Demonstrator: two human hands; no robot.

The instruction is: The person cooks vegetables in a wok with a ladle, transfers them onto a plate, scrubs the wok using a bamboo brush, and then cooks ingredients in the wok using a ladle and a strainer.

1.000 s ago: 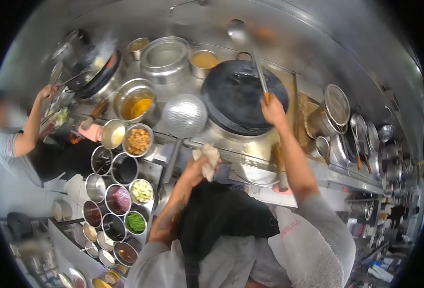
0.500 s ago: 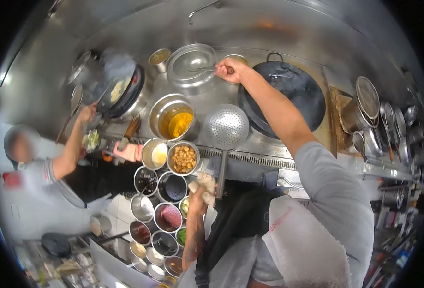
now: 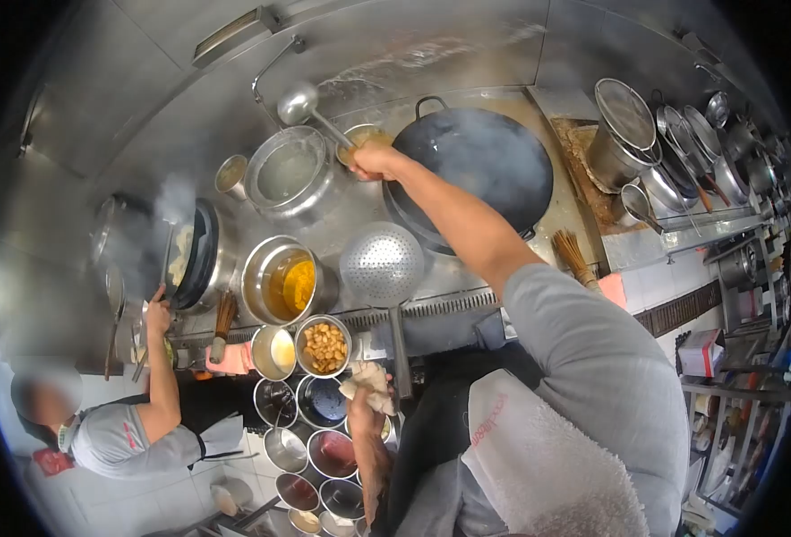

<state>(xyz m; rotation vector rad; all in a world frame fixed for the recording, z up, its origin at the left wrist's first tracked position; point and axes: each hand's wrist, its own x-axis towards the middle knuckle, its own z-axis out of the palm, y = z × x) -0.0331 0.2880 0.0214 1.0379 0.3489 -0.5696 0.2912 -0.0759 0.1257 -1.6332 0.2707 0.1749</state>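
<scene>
My right hand [image 3: 373,159] is closed round the handle of a ladle [image 3: 299,105]. The ladle's bowl is raised above the wide metal pot of cloudy liquid [image 3: 250,183]. Under my right forearm lies a large black wok [image 3: 512,201] with smoke over it. Low in the middle, my left hand [image 3: 362,416] grips a bunched, pale cloth [image 3: 370,383]. This cloth is beside a metal container of browned chunks [image 3: 325,347] and the handle of a round perforated skimmer [image 3: 382,264], which rests on the stove.
A pot with yellow-orange contents [image 3: 299,285] stands left of the skimmer. Several seasoning containers [image 3: 333,453] crowd below. At the left, a co-worker's hand [image 3: 158,315] works at a smoking wok [image 3: 200,259]. Strainers [image 3: 626,115] and a brush [image 3: 576,257] are on the right.
The ladle has come up out of the pot, its bowl now higher. Smoke over the large wok has thickened. The view has shifted right, and my left hand still holds the cloth.
</scene>
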